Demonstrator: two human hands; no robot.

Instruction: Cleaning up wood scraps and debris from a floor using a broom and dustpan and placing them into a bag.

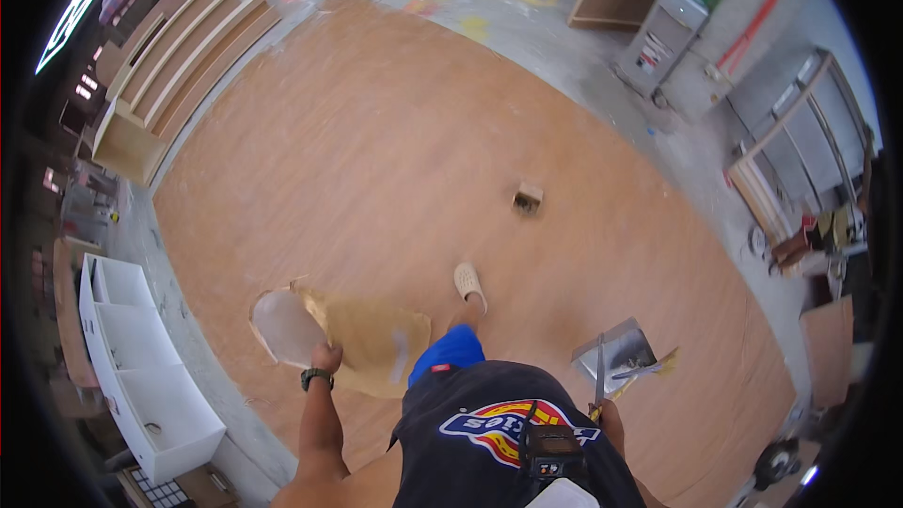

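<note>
My left hand [326, 357], with a dark watch at the wrist, is closed at the edge of a tan sheet [372, 339] that looks like paper. Beside it is a pale oval patch [287, 327]; I cannot tell whether this is a separate piece or an opening. On the right, my right hand [611, 421] is closed around the yellowish handle of a tool with a long narrow blade [600, 372]. Past that hand lies a shiny metal tray [628, 343], with a yellow-tipped strip [664, 363] by its edge. Part of the right hand is hidden by my shirt.
A large brown sheet [376, 132] covers the floor, with a small open box [528, 198] on it. White shelving [141, 357] and wooden shelving [188, 56] stand along the left. A grey cabinet [663, 33] and a metal frame [809, 113] are on the right.
</note>
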